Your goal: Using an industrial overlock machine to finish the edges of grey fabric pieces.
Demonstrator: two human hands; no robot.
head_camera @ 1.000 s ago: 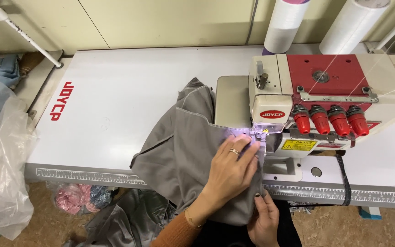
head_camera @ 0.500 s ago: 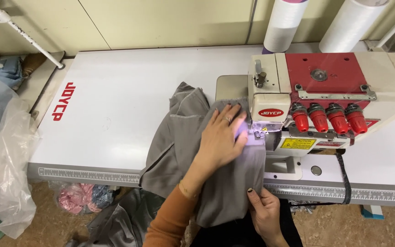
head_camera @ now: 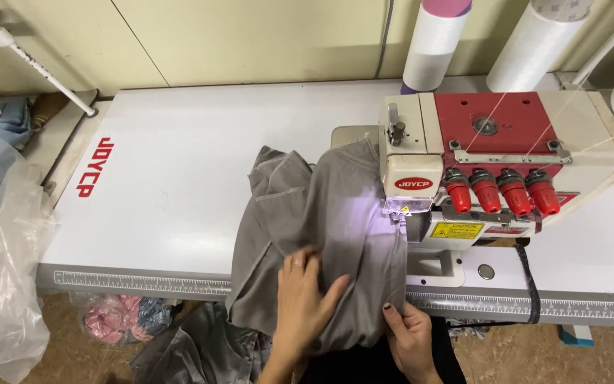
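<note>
A grey fabric piece (head_camera: 321, 220) lies on the white sewing table (head_camera: 179, 185), its right edge under the presser foot of a white and red overlock sewing machine (head_camera: 499, 156). My left hand (head_camera: 303, 299) lies flat on the fabric near the table's front edge, fingers spread, a ring on one finger. My right hand (head_camera: 408, 334) pinches the fabric's lower right edge just below the table front. The machine's lamp lights the cloth beside the needle.
Two large white thread cones (head_camera: 435, 46) stand behind the machine. A clear plastic bag (head_camera: 1, 263) hangs at the left. Pink and grey cloth scraps (head_camera: 119, 320) lie on the floor under the table. A ruler strip runs along the table's front edge.
My left hand has slid back from beside the needle toward the table's front edge. More fabric now lies past the presser foot toward the back.
</note>
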